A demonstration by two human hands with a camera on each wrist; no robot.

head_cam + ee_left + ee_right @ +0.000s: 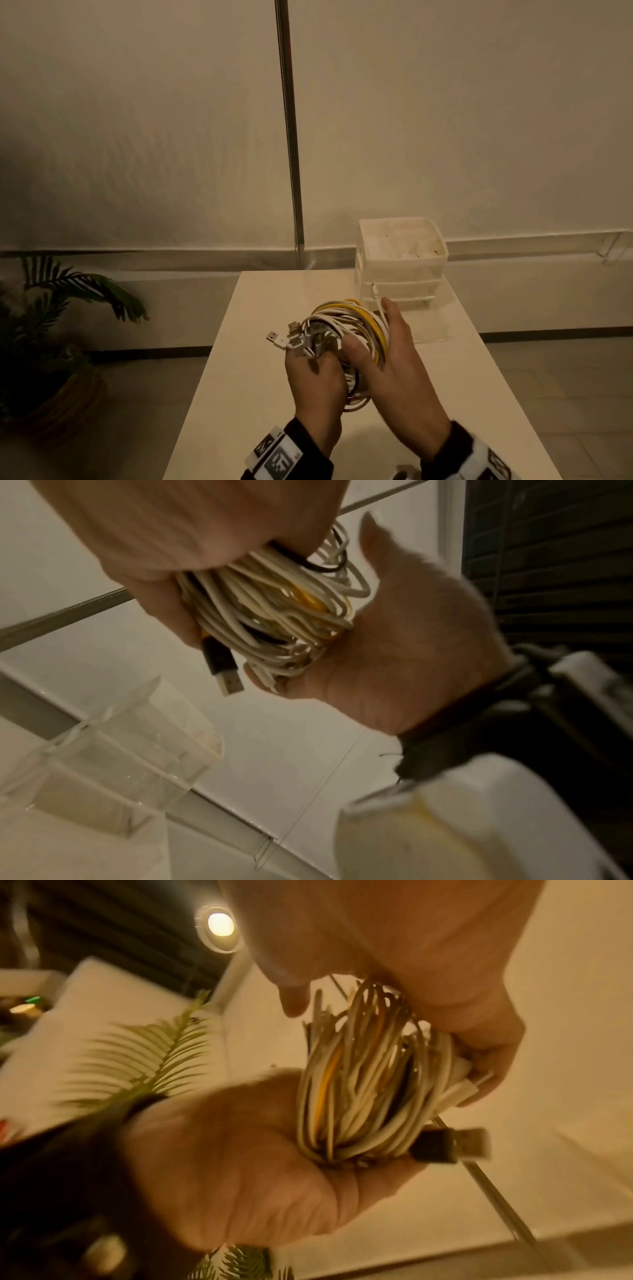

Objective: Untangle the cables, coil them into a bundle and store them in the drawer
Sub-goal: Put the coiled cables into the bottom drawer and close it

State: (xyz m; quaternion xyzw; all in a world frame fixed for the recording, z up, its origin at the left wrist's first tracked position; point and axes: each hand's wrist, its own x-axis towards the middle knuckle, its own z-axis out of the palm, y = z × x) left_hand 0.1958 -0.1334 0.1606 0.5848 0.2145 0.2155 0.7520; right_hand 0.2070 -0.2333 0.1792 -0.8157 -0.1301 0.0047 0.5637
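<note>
Because both hands are wrapped around it, the loose coil of white, yellow and black cables [346, 334] hangs above the long white counter [239, 394], nothing resting on the surface. The left hand [317, 387] grips the near side with fingers curled through the loops, and the right hand [406, 370] cups the far side, thumb pressed over the strands. I judge the bundle light and soft but springy: many thin, smooth strands that will fan apart once pressure eases, so it is best held across the whole thickness of the loops, never by a single strand or plug. Stiff plug ends stick out leftward and could snag.

From the head view alone one sees the translucent white plastic drawer unit [402, 260] at the counter's far right, near the right hand; whether a drawer stands open is hard to tell there. Only the wrist views show a black USB plug [224, 668] hanging under the coil, and the palm beneath the strands.
</note>
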